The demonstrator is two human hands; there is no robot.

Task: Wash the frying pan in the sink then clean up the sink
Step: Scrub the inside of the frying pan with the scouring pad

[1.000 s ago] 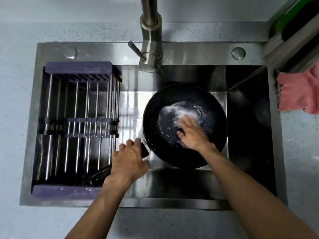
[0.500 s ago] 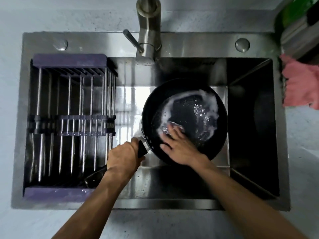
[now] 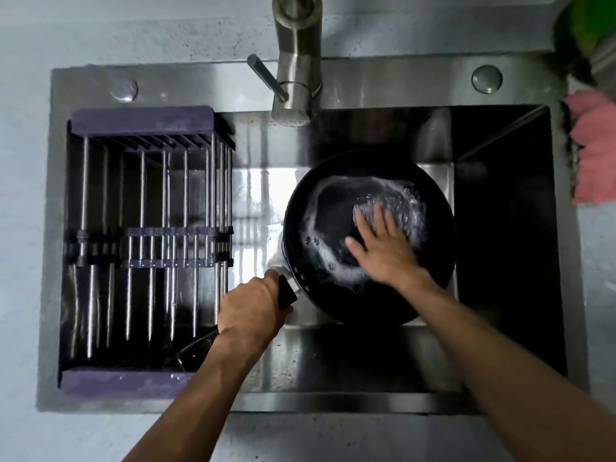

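Observation:
A black frying pan (image 3: 430, 295) lies in the steel sink (image 3: 350, 358), its inside smeared with white soap foam (image 3: 320, 248). My left hand (image 3: 250, 310) is closed around the pan's black handle (image 3: 287, 292) at the pan's lower left. My right hand (image 3: 383, 248) lies flat inside the pan with fingers spread, pressing a shiny metal scrubber (image 3: 365, 208) against the bottom. Most of the scrubber is hidden under my fingers.
A purple-ended steel drying rack (image 3: 146, 248) fills the sink's left half. The faucet (image 3: 296, 71) rises at the back centre. A pink cloth (image 3: 595, 148) lies on the counter at right, with a green object (image 3: 590, 25) behind it.
My right hand has swept the scrubber from the pan's lower left toward its upper right, spreading the foam. My left hand has closed around the handle and stays there.

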